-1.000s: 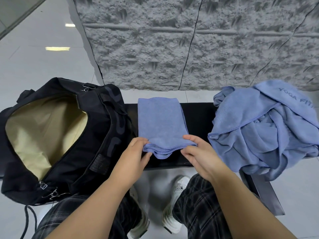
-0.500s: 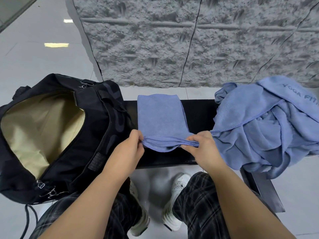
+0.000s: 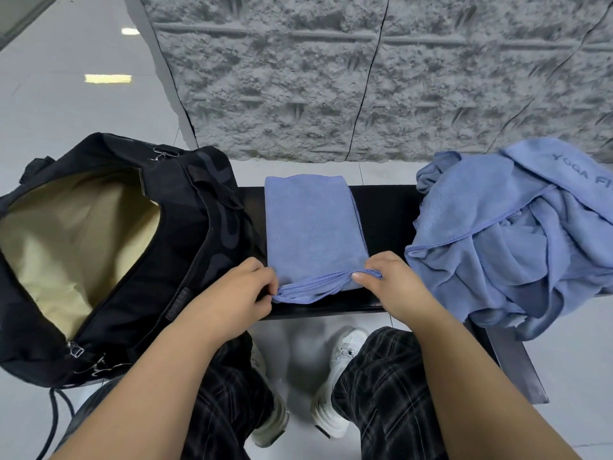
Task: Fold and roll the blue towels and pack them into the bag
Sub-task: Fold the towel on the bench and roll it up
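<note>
From my feed, the folded blue towel (image 3: 311,234) lies flat on the black table (image 3: 384,210), and I take it as my landmark: my left hand (image 3: 238,293) pinches its near left corner while my right hand (image 3: 388,283) pinches its near right corner, the near hem bunched between them. Left of the towel, just beside it, the black bag (image 3: 185,234) gapes open showing a tan lining. Right of the towel, apart from it, the loose blue towels (image 3: 517,240) sit heaped on the table.
</note>
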The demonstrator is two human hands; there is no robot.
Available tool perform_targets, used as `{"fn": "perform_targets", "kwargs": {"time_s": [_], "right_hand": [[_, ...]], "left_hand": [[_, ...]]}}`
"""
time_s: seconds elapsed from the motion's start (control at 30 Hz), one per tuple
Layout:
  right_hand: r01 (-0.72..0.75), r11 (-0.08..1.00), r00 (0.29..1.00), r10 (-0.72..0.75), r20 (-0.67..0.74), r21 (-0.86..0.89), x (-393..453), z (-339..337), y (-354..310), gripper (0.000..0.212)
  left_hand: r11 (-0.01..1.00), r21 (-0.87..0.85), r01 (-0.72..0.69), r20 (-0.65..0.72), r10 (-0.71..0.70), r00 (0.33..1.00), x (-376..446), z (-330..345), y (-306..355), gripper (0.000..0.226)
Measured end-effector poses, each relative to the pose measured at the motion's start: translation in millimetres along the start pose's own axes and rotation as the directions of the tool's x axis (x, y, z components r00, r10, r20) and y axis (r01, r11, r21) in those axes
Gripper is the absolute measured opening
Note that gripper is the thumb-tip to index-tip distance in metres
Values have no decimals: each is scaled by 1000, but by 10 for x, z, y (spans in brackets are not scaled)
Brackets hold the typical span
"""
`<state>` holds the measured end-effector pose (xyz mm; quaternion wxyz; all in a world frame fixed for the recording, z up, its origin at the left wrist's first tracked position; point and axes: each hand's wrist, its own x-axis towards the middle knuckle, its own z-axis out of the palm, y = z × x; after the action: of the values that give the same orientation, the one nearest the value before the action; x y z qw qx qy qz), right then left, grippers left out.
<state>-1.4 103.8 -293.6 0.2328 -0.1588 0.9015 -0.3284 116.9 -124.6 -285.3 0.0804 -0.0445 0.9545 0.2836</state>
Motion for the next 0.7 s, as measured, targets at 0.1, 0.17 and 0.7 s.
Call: {"fn": "perform_targets", "kwargs": {"time_s": [0.1,0.17,0.7], "right_hand": [[-28,999,999,29,33,-45,24,40,-4,37],[-30,998,999,32,39,-50,39,69,-8,38],[-311,916,950,296,-97,-252,226,356,186,49]], "left_hand": [[998,63,-9,-23,11,1000,29,111,112,23],[992,116,-50,-41,55,998,76,202,174,37],[990,75,119,-329,-88,940,305,521,-5,11]]}}
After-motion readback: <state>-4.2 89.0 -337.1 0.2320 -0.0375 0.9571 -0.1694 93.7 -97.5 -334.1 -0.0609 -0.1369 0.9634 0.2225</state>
